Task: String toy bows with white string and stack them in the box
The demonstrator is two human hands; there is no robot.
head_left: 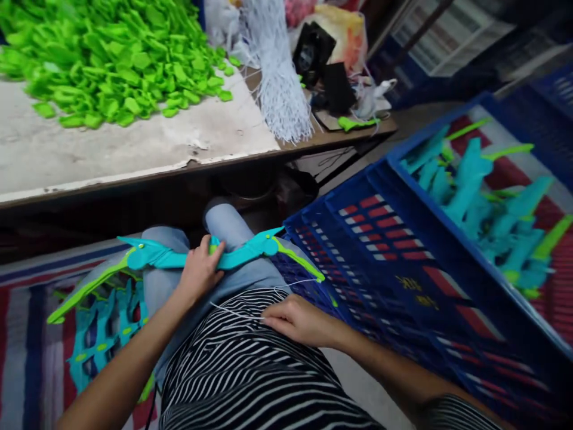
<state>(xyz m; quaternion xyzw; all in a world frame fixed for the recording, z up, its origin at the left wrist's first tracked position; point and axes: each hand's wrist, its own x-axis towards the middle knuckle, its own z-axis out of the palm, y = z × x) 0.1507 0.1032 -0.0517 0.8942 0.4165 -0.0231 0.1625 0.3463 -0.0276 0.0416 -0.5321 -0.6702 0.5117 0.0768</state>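
Across my lap lies a toy bow, turquoise in the middle with lime-green limbs at both ends. My left hand is wrapped round its centre. A thin white string runs from the tip of the right limb towards my right hand, whose fingers are pinched on it near my striped shirt. The left limb's tip shows no string that I can make out. More turquoise bow pieces lie in a row to my left, partly behind my forearm.
A heap of lime-green plastic pieces covers part of the worktable. A bundle of white strings hangs over its edge, beside a small black fan. At right stands a blue crate holding several turquoise bows.
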